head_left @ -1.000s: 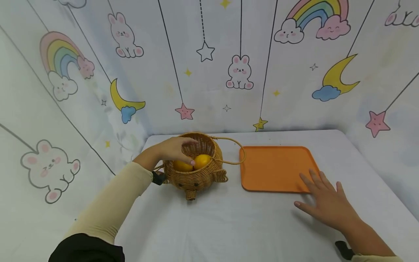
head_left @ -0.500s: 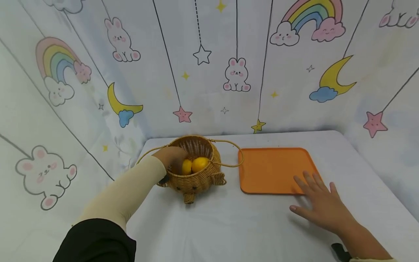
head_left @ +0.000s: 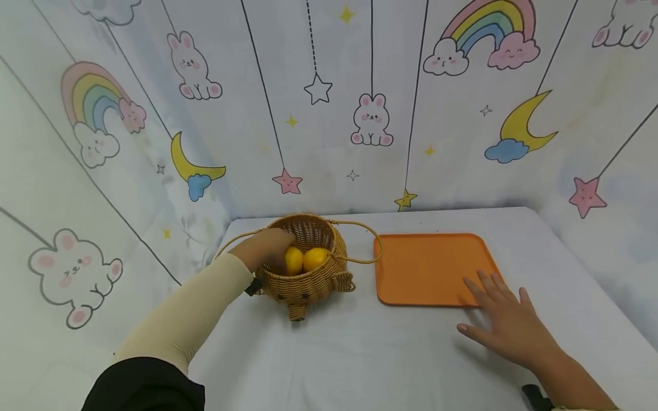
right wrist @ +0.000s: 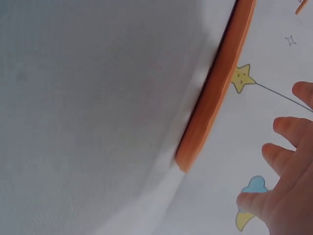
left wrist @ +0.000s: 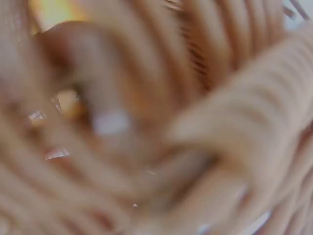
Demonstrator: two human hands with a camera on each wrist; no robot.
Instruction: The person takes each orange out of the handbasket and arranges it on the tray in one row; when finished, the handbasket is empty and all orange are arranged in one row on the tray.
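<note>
A woven wicker basket [head_left: 319, 285] with an animal face stands on the left of the table. Two smooth yellow fruits [head_left: 315, 259] show inside it; their exact kind is unclear. My left hand [head_left: 266, 246] reaches down over the left rim, beside the fruits, its fingers hidden in the basket. The left wrist view is mostly blurred weave, with a bit of yellow at its upper left. My right hand [head_left: 511, 322] is spread, fingers straight, at the near right corner of the flat orange tray [head_left: 429, 268]. In the right wrist view, these fingers hold nothing.
A thin looped handle [head_left: 372, 228] sticks out from the basket toward the tray's left edge. White cloth [head_left: 349, 354] covers the table. A printed curtain [head_left: 319, 142] with rabbits, stars and moons closes off the back and sides.
My left hand has gone from above the basket down into it, and the fingers have passed out of sight. The right hand keeps its place by the tray.
</note>
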